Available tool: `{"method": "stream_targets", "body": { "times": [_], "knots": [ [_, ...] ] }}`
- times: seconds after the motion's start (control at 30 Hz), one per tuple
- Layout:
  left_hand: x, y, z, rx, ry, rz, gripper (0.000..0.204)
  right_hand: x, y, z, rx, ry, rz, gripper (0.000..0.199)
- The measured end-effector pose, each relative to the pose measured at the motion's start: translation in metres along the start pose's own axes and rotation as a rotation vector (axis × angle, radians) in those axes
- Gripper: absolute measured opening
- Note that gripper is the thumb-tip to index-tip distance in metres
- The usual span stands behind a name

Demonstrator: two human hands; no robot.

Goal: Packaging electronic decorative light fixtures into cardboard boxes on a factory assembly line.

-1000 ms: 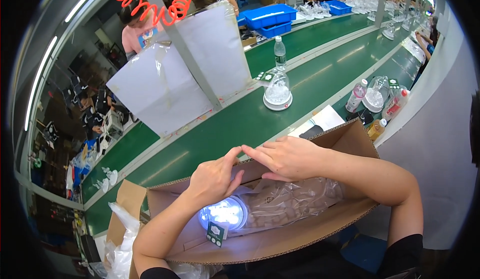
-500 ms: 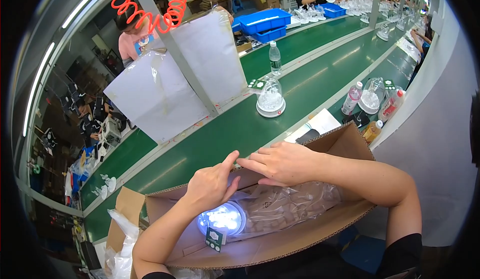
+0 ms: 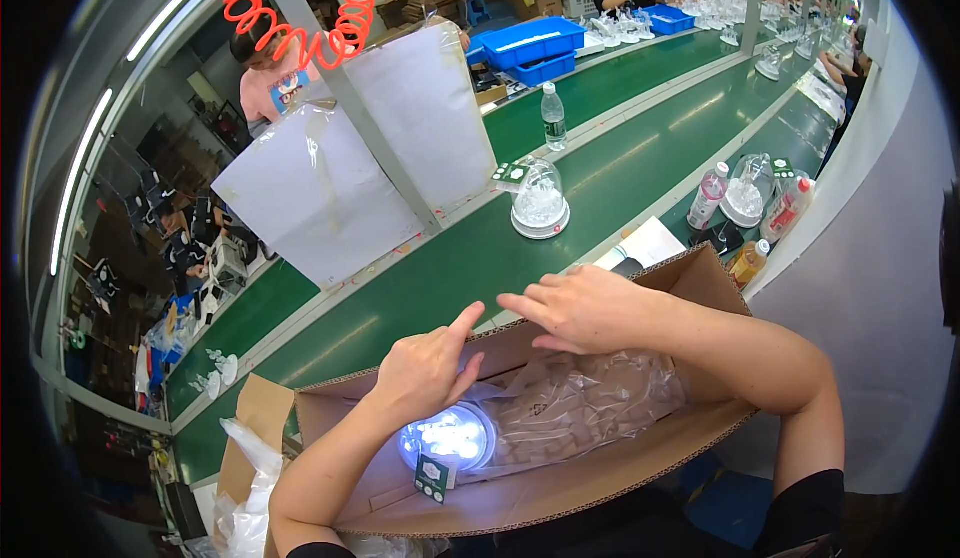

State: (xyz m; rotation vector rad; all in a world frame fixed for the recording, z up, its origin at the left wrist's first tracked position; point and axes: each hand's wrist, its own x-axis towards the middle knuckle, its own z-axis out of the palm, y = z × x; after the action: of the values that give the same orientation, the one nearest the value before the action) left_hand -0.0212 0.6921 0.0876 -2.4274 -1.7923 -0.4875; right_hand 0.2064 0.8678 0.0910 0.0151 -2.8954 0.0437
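Both hands hover over a long open cardboard box [image 3: 600, 493]. My left hand [image 3: 425, 373] is open, thumb and forefinger spread, just above a lit round lamp [image 3: 455, 438] glowing white at the box's left end. From the lamp hangs a small green tag [image 3: 432, 478]. My right hand [image 3: 585, 310] is open too, forefinger outstretched, over the box's far wall. A gap separates the two hands, and no object shows in either. Clear plastic film with cushions [image 3: 590, 408] fills much of the box beside the lamp.
Beyond the box runs a green conveyor [image 3: 440, 293], bearing a clear dome lamp [image 3: 540, 203]. A water bottle [image 3: 553, 118] stands behind it. Drink bottles [image 3: 708, 196] and another dome [image 3: 745, 193] stand right. White boards [image 3: 320, 193] rise at left. Several people work farther off.
My right hand has moved up and to the right, widening the gap between my hands. The left hand has barely moved. The dome on the conveyor has shifted slightly left relative to the bottle.
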Motion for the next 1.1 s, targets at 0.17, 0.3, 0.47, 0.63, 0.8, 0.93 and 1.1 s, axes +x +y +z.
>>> {"method": "stream_targets", "body": {
  "times": [0.17, 0.3, 0.47, 0.63, 0.8, 0.93, 1.1],
  "knots": [
    [0.005, 0.006, -0.006, -0.056, -0.019, -0.023, 0.067, 0.001, 0.002, 0.003, 0.019, -0.085, 0.056, 0.032],
    [0.013, 0.01, -0.018, -0.346, -0.115, -0.192, 0.055, 0.001, 0.002, 0.012, 0.064, 0.008, 0.011, 0.018],
    [0.071, -0.004, -0.048, -0.212, -0.275, -0.105, 0.036, 0.001, 0.006, 0.014, 0.081, -0.007, 0.064, 0.018],
    [0.166, -0.059, -0.017, 0.089, -0.285, 0.018, 0.029, 0.003, 0.011, 0.015, 0.063, 0.02, 0.032, 0.019],
    [0.247, -0.118, 0.031, 0.436, -0.499, -0.102, 0.033, 0.006, 0.01, 0.016, 0.067, 0.027, 0.018, 0.018],
    [0.277, -0.143, 0.079, 0.45, -0.544, -0.054, 0.04, 0.008, 0.011, 0.014, 0.061, -0.056, 0.04, 0.018],
    [0.295, -0.177, 0.129, 0.489, -0.671, -0.055, 0.068, 0.009, 0.011, 0.018, 0.09, 0.013, 0.049, 0.018]
  ]
}}
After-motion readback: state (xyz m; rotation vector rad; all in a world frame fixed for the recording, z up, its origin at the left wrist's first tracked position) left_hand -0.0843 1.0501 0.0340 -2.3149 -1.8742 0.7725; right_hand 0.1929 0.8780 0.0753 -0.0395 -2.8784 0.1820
